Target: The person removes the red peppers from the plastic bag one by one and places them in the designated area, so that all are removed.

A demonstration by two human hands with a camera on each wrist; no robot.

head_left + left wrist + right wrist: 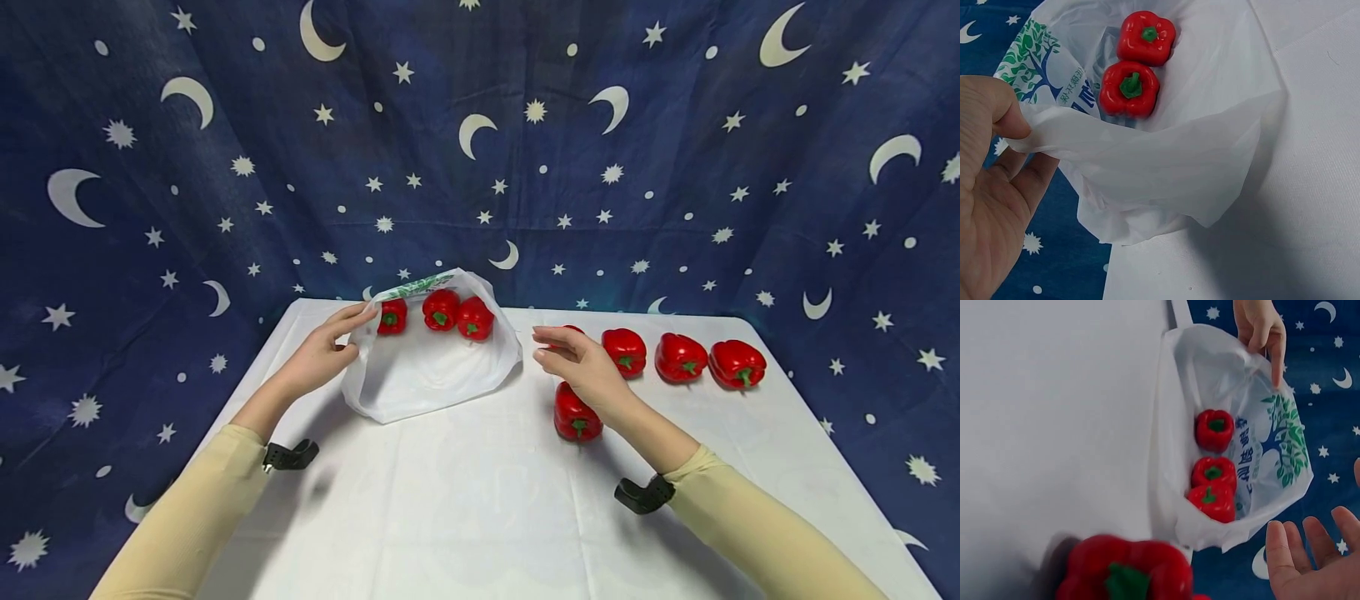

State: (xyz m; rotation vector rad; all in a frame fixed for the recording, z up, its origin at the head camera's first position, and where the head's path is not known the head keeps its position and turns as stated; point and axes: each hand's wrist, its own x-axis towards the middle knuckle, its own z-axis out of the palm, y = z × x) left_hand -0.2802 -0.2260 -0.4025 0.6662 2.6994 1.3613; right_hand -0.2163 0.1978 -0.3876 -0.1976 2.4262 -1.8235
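A white plastic bag (431,367) with a green tree print lies on its side, its mouth spread toward me. My left hand (318,357) pinches the bag's left rim between thumb and fingers, which the left wrist view shows closely. Three red bell peppers with green stems, one of them a middle pepper (441,310), are inside the bag. To the bag's right, my right hand (592,375) hovers with fingers extended and holds nothing. A bell pepper (577,414) sits just below that hand, and another pepper (567,328) is partly hidden behind its fingers.
Three more bell peppers stand in a row to the right, the farthest pepper (738,364) near the table's right side. A white cloth covers the table (465,508). Behind it hangs a dark blue curtain (525,67) with moons and stars.
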